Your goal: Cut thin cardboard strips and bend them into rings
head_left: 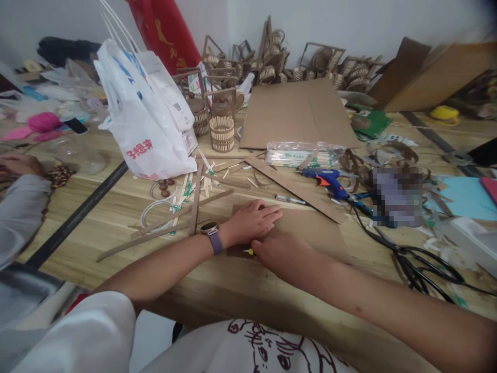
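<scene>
My left hand [253, 221] lies flat, fingers stretched out, pressing on a piece of brown cardboard [310, 230] at the near edge of the wooden table [101, 223]. A watch with a purple strap is on that wrist. My right hand [276, 253] is closed around a small tool with a yellow tip [250, 252], held against the cardboard's near left edge just below my left hand. Most of the tool is hidden in the fingers.
A white plastic bag [145, 119], cardboard strips [295, 189], a blue glue gun [328, 181], a pen [289, 199], black scissors [417, 264], a large cardboard sheet [298, 111] and small woven lanterns [222, 124] crowd the table. Another person's hand [17, 165] and grey sleeve are at the left.
</scene>
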Tool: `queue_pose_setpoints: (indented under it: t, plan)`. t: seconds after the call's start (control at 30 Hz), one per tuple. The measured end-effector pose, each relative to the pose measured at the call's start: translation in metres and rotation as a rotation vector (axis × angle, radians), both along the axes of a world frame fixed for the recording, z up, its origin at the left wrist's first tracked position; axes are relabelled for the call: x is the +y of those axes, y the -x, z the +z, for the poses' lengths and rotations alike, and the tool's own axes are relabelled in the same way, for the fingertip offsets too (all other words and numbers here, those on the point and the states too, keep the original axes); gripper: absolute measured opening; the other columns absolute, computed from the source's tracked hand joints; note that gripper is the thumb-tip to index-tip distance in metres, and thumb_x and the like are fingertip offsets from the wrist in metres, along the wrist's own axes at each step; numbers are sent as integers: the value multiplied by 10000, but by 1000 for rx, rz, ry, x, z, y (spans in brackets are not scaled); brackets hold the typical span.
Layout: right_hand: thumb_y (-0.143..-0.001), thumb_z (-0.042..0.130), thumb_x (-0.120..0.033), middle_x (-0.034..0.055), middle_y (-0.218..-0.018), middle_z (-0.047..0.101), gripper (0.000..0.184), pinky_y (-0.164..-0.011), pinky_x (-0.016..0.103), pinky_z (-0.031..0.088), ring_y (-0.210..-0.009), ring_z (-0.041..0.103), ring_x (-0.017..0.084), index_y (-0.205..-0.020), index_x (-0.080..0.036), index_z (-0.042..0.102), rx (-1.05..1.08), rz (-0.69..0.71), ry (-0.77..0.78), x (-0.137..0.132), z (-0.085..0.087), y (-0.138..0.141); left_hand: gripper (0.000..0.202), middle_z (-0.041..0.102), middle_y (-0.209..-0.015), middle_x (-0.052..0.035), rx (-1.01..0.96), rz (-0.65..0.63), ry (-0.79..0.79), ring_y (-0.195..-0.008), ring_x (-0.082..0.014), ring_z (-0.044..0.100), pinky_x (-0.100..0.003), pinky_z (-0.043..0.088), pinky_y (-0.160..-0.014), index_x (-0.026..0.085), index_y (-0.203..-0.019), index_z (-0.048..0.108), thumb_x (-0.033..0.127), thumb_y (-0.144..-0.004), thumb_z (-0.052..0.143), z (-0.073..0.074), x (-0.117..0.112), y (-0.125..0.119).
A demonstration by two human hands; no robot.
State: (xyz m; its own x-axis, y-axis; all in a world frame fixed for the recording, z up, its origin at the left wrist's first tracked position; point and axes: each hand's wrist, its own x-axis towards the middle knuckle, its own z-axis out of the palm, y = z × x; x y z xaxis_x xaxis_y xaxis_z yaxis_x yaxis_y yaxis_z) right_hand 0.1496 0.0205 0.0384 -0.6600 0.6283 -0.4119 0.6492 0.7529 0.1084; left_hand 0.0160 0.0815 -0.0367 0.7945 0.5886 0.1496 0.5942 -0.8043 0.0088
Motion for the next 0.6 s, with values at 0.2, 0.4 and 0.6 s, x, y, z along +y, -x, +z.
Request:
queue_pose_setpoints:
  t: [0.2, 0.4, 0.6]
  plan:
    - [-862, 508, 1, 142, -914, 766, 293, -566, 258, 495, -806, 755, 254, -1022, -144, 707, -46, -3, 27, 1, 7, -10, 420, 443, -1558, -16, 28, -2, 14, -1178, -254, 458, -361, 381, -1025, 187, -1450, 486, 322, -1070, 367, 6, -2, 1]
    - [-860, 554, -21, 89, -777, 756, 220, -477, 228, 390, -681, 754, 233, -977, -153, 685, -43, 26, 8, -1, -3, -36, 428, 458, -1548, -26, 22, 3, 54, -1191, -258, 456, -382, 401, -1023, 181, -1452, 487, 318, -1069, 353, 10, -4, 1]
    - [-924, 565, -119, 66, -765, 766, 138, -459, 229, 335, -676, 755, 221, -953, -177, 686, -6, -32, -32, -3, -16, -57, 433, 464, -1545, -26, 17, 16, 67, -1196, -270, 470, -398, 419, -1006, 191, -1449, 492, 326, -1072, 328, 9, -3, 0]
